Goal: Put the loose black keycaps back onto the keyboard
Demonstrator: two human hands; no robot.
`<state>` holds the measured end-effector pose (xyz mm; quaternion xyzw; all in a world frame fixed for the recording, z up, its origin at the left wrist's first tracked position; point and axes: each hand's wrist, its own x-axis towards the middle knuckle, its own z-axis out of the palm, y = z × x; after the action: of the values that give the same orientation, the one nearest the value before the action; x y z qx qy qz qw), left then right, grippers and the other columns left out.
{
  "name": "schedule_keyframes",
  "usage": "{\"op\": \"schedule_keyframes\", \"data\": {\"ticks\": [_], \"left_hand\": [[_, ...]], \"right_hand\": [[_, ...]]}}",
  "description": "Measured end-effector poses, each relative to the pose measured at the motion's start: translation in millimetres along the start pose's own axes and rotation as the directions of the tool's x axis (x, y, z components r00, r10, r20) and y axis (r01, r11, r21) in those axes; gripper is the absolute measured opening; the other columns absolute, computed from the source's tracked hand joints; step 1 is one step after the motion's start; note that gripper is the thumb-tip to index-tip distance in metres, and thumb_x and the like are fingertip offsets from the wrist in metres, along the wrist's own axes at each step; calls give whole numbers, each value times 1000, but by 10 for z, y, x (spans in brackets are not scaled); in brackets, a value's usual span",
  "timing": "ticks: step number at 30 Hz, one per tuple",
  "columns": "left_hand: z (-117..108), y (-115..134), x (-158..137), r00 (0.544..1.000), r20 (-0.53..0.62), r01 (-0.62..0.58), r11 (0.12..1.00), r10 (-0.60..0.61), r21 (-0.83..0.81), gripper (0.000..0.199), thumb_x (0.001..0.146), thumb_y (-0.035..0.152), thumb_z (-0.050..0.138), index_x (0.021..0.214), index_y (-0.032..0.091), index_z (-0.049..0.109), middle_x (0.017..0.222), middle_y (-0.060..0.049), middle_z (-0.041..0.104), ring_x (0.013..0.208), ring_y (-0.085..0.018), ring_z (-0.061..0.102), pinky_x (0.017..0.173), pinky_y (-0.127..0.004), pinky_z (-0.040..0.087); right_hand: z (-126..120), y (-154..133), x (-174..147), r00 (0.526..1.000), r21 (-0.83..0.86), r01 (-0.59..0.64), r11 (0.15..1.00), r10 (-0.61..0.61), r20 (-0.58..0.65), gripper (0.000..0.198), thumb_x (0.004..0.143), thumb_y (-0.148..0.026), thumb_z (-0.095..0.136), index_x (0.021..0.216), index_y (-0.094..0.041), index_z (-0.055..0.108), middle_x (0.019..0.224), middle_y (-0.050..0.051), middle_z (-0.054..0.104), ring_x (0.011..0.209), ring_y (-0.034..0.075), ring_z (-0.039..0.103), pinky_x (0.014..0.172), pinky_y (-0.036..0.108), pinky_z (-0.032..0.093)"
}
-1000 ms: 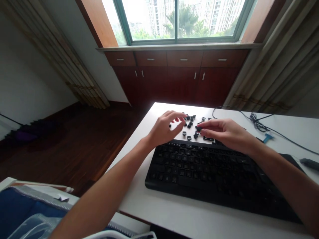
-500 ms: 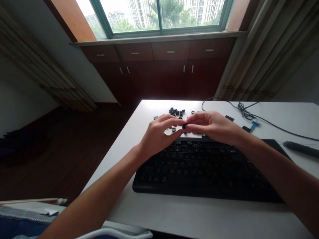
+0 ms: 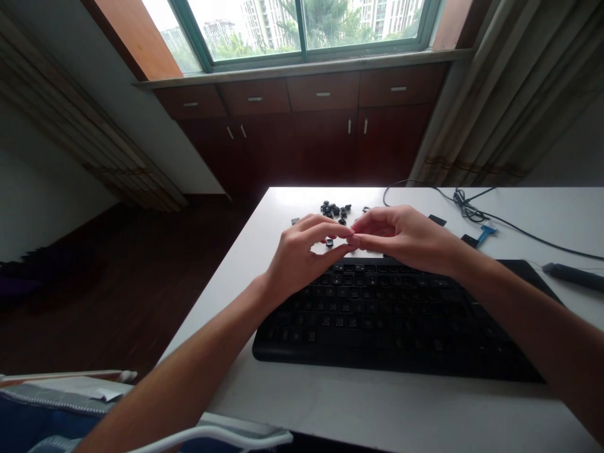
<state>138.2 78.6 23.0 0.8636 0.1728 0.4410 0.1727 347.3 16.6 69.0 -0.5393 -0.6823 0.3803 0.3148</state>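
Note:
Above the far edge of a black keyboard (image 3: 396, 349), my left hand (image 3: 298, 248) and my right hand (image 3: 406, 238) meet at the fingertips. Both are closed in a pinch around a small black keycap, now almost wholly covered by the fingers. The keyboard lies flat, and many of its key places look bare of caps. Just past my left hand is a heap of loose black keycaps (image 3: 330, 209). One more keycap (image 3: 329, 242) shows on the table in the gap under my left fingers.
A blue brush (image 3: 486, 233) lies right of my right hand, with a flat black piece (image 3: 437, 220) near it. A bundled black cable (image 3: 465, 204) runs across the white table (image 3: 321, 402). A dark elongated object (image 3: 573, 275) rests at the right. A white chair frame (image 3: 212, 434) is at lower left.
The keycap, visible between my fingertips before, is now hidden as the fingers have come closer around it. The hands have barely shifted, and the view has moved slightly.

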Motion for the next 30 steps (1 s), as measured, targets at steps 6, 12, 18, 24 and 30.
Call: {"op": "schedule_keyframes", "data": {"ticks": [6,12,18,24,30], "left_hand": [[-49,-30,42,999,7,45,999,-45,15,19,86,33,73,103,24,73,97,-3,72,87,-14,67,69,-25,58],[-200,-182,83,966,56,253,967,-253,11,26,84,40,75,101,20,73,96,-3,75,82,-14,70,72,-26,59],[-168,-293,32,924,214,324,946,-318,8,23,82,39,75,97,21,74,92,-2,76,81,-15,71,71,-27,58],[-423,-368,73,888,273,356,929,-370,98,23,80,42,77,93,23,75,82,-1,75,68,-13,68,61,-24,56],[-555,-494,54,786,367,472,867,-497,163,23,73,43,80,85,24,78,75,-2,75,63,-16,69,52,-24,54]], "right_hand": [[-36,65,10,999,-112,13,994,-17,-42,35,87,-51,67,107,-22,72,98,5,75,88,20,70,75,30,57],[-181,245,42,981,-462,-64,884,-28,-190,29,89,-49,62,96,-24,75,87,3,74,80,20,69,70,31,55],[-302,387,68,982,-493,-104,864,10,-189,29,87,-47,63,98,-23,75,87,4,75,78,20,69,67,30,54],[-252,338,74,991,-496,-76,865,13,-130,28,87,-48,63,96,-24,75,85,3,75,77,19,69,67,29,53],[-379,419,72,975,-597,-107,795,-32,-219,26,88,-45,61,95,-23,74,85,3,74,77,20,68,66,30,51]]}}
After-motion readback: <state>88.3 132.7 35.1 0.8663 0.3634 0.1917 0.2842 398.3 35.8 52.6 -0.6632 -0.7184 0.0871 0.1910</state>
